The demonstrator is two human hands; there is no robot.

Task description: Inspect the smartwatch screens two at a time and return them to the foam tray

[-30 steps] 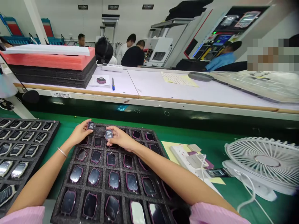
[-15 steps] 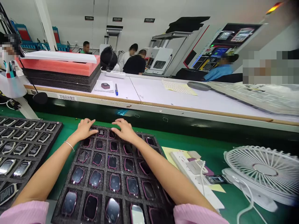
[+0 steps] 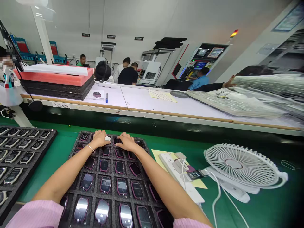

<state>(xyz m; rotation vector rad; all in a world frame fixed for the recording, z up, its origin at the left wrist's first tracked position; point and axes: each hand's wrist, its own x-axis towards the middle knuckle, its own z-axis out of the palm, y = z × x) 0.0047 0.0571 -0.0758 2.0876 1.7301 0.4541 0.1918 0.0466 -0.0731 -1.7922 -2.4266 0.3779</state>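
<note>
Fan (image 3: 234, 164) and power strip (image 3: 187, 187) beside tray (image 3: 72, 156)

Ctr tray (image 3: 72, 151) of watches (image 3: 122, 186) lies on the near tabletop (image 3: 62, 148), w/ left hand (image 3: 99, 139) & right hand (image 3: 127, 142) side by side on its far row. 2nd tray (image 3: 50, 140) lies to its left, apart. Power strip (image 3: 177, 177) is just right of ctr tray, fan (image 3: 237, 164) further right. Behind, the raised tabletop (image 3: 147, 103) carries a foam stack (image 3: 57, 84) at left, w/ a pen (image 3: 106, 97) right of it.
</note>
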